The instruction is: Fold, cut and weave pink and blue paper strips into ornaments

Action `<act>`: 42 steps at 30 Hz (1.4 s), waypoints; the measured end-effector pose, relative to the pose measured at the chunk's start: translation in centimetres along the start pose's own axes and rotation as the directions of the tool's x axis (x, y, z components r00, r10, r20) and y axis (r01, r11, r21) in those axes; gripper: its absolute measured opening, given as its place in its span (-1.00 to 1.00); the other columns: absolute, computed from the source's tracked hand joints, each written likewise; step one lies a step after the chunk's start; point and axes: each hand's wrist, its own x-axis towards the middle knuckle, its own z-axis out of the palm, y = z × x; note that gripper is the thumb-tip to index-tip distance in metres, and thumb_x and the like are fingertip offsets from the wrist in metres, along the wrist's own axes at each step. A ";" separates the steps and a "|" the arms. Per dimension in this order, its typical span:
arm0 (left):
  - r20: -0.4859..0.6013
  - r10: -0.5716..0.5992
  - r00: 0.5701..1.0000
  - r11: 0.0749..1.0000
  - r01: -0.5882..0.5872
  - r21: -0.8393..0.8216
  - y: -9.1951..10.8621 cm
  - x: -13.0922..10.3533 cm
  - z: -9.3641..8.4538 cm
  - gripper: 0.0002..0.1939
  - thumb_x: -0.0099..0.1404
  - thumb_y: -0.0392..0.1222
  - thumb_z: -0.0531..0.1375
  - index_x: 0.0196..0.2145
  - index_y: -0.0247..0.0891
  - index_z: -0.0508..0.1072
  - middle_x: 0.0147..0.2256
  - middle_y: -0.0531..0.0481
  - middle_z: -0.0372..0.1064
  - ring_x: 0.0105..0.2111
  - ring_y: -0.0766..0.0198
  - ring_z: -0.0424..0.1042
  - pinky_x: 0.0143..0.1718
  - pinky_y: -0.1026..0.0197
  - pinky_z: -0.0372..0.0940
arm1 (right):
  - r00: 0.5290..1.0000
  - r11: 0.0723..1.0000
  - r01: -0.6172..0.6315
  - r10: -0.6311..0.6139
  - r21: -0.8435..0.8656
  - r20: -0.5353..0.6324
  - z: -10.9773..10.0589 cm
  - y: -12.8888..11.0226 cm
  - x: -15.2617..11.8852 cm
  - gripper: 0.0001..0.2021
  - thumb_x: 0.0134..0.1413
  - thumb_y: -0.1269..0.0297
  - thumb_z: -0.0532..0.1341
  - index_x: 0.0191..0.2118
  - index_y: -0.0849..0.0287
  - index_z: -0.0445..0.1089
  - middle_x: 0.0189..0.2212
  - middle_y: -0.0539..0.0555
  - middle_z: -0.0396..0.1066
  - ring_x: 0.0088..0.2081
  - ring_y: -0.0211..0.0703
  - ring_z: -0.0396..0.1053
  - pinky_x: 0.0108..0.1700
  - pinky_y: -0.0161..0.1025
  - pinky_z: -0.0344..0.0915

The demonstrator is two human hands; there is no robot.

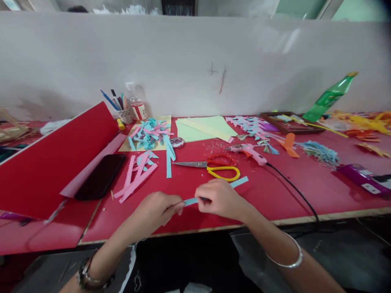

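Observation:
A light blue paper strip stretches between my two hands, low over the table's front edge. My left hand pinches its left end between thumb and fingers. Curled around the strip further along, my right hand also has something small and dark by the thumb that I cannot make out. The strip's far end sticks out past the right knuckles. Scissors with a yellow and a red handle lie just beyond the right hand. Pink paper strips and uncut-looking blue strips lie beyond the left hand.
Cut paper bits are piled on yellow paper. Pale green sheets lie at the back. A pink glue gun trails a black cord rightward. A phone and red board are left; a green bottle leans back right.

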 end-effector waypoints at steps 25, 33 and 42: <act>0.178 -0.064 0.982 0.979 0.096 -0.177 -6.0 -3.3 -2.4 -0.64 0.26 -0.04 -0.12 -0.55 -0.29 0.24 -0.67 0.14 0.06 -0.65 0.43 0.09 -0.59 0.39 -0.01 | 0.922 0.923 -0.385 0.384 -0.001 -0.054 -3.0 5.4 -8.8 -0.84 -0.14 0.42 0.02 -0.66 0.18 0.13 -0.72 -0.09 0.10 -0.65 -0.37 0.06 -0.57 -0.40 -0.02; 0.229 0.089 0.969 0.996 -0.082 -0.042 -1.6 -0.3 -2.2 -0.61 0.30 -0.07 -0.16 -0.45 -0.27 0.35 -0.60 0.11 0.24 -0.59 0.42 0.20 -0.51 0.40 0.04 | 0.971 0.976 -0.213 0.217 0.048 -0.101 -3.6 0.5 -4.9 -0.81 0.02 0.25 0.06 -0.23 0.16 0.29 -0.24 0.15 0.36 -0.16 -0.11 0.27 -0.15 -0.23 0.17; 0.047 0.201 0.978 0.960 -0.206 0.187 0.2 0.9 -0.5 -0.77 0.28 -0.19 -0.07 -0.30 -0.24 0.36 -0.36 0.01 0.40 -0.39 0.33 0.35 -0.43 0.35 0.09 | 0.952 0.985 -0.173 0.168 -0.003 0.255 -0.9 -0.8 -1.2 -0.79 0.16 0.27 -0.02 -0.31 0.17 0.33 -0.45 0.04 0.42 -0.41 -0.25 0.31 -0.39 -0.36 0.05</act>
